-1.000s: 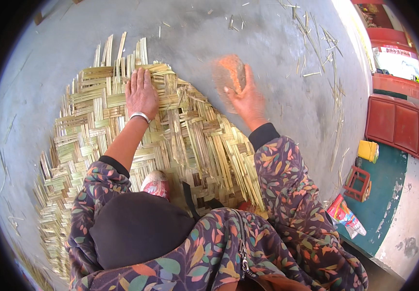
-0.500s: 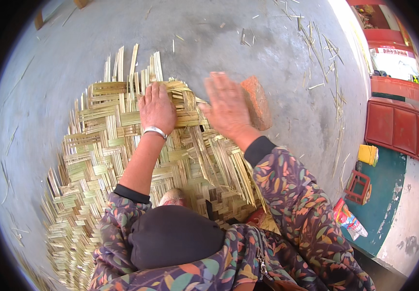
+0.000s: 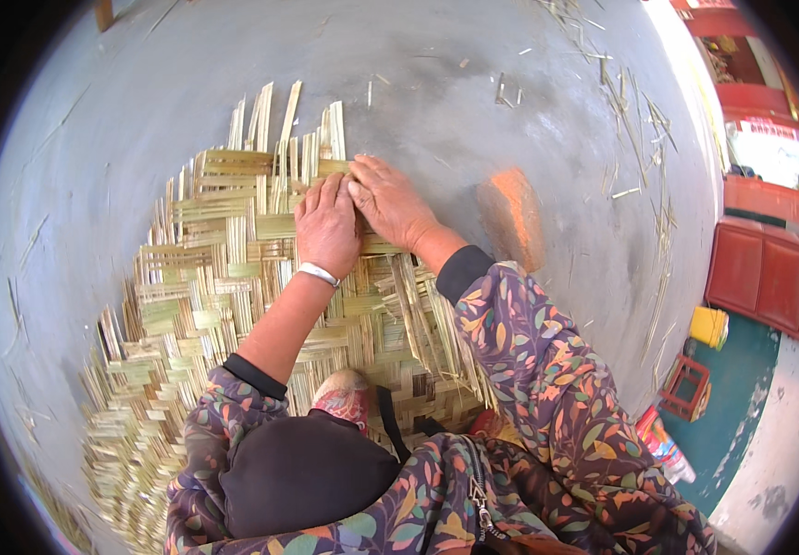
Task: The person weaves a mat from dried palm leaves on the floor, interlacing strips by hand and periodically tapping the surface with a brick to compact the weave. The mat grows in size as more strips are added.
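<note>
Woven mat (image 3: 198,322): long axis slants from hands back leftward; strip ends point ahead.
Left hand (image 3: 330,227): part-curled on mat, grip unclear.
Right hand (image 3: 392,205): touching left, likewise.

Mat (image 3: 219,287) is yel-grn chkd, sleeves (image 3: 557,365) multicol leaf-print.

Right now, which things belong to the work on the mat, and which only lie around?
Work: woven strip mat; left hand and right hand, on it; probably the brick beside it.

Lying around: scattered slivers, yellow container, colourful package.
</note>
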Available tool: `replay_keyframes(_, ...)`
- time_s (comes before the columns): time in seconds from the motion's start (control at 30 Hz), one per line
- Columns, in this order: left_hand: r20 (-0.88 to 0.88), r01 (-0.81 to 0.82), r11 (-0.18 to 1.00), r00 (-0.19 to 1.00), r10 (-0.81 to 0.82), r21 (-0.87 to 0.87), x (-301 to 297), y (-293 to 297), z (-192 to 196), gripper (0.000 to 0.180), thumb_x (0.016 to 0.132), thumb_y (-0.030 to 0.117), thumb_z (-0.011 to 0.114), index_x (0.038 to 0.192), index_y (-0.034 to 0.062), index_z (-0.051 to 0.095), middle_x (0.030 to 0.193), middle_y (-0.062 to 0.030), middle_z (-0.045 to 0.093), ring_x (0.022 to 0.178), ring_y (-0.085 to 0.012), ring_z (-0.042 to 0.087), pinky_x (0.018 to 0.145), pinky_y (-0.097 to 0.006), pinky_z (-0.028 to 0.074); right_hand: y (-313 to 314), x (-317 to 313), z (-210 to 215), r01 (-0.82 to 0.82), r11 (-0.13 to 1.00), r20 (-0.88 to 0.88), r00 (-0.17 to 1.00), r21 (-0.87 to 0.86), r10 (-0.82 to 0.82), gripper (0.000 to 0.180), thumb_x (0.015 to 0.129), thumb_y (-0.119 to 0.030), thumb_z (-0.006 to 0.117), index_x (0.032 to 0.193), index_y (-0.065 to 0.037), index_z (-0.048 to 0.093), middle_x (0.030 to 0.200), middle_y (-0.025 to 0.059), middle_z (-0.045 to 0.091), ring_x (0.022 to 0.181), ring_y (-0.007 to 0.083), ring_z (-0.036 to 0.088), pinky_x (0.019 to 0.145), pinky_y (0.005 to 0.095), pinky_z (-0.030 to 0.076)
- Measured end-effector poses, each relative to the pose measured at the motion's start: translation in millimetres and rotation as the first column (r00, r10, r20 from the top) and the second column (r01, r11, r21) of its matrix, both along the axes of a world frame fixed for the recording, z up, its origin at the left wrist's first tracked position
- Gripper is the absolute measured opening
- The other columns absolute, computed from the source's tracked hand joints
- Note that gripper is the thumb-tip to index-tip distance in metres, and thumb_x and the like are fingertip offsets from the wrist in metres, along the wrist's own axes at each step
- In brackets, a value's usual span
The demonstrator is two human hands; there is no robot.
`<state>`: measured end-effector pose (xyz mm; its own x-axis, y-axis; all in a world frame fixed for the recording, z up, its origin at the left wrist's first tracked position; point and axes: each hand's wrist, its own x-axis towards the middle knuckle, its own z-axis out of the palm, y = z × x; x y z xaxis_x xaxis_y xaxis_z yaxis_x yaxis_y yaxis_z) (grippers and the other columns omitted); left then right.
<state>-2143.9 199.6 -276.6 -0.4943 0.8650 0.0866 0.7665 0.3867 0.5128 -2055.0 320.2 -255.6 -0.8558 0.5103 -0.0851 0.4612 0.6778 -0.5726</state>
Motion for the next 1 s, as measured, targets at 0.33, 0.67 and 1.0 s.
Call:
replay_keyframes(0.33,0.281,-0.129,0.992,0.952,0.119,0.016,-14.6,3.3,-16.4,0.035,0.095,0.016,0.056,0.128,0.0068,0.057,0.123,-0.0143,0.065,0.121,-0.0318,0.057,0.103,-0.045,0.040,7.9,3.7,-16.1,-0.168,0.935,0.025,0.985,0.311,0.169,0.043,0.098,-0.037,0.052,0.122,-0.002,0.060,0.132,0.0139,0.058,0.129,0.0319,0.047,0.108,0.0429,0.038)
replay_keyframes(0.67,-0.126,-0.427,0.842,0.904,0.409,-0.330,-266.4,-95.2,-16.0,0.051,0.101,0.038,0.045,0.125,-0.0049,0.059,0.121,-0.0217,0.065,0.106,-0.0350,0.064,0.098,-0.040,0.049,-1.4,-0.4,-22.3,-0.124,0.947,0.070,0.992,0.296,0.108,0.054,0.101,-0.044,0.047,0.128,0.002,0.056,0.143,0.0170,0.049,0.139,0.0330,0.040,0.115,0.0461,0.030)
replay_keyframes(1.0,0.731,0.021,0.791,0.398,0.555,-0.611,-325.6,-79.2,-22.3,0.031,0.097,0.025,0.055,0.109,0.0000,0.067,0.092,-0.0096,0.070,0.072,-0.0198,0.069,0.062,-0.033,0.059,9.5,-25.4,-26.3,-0.060,0.991,0.113,0.992,0.121,0.047,0.050,0.103,-0.045,0.040,0.125,-0.005,0.060,0.144,0.0143,0.051,0.139,0.0346,0.040,0.114,0.0459,0.031)
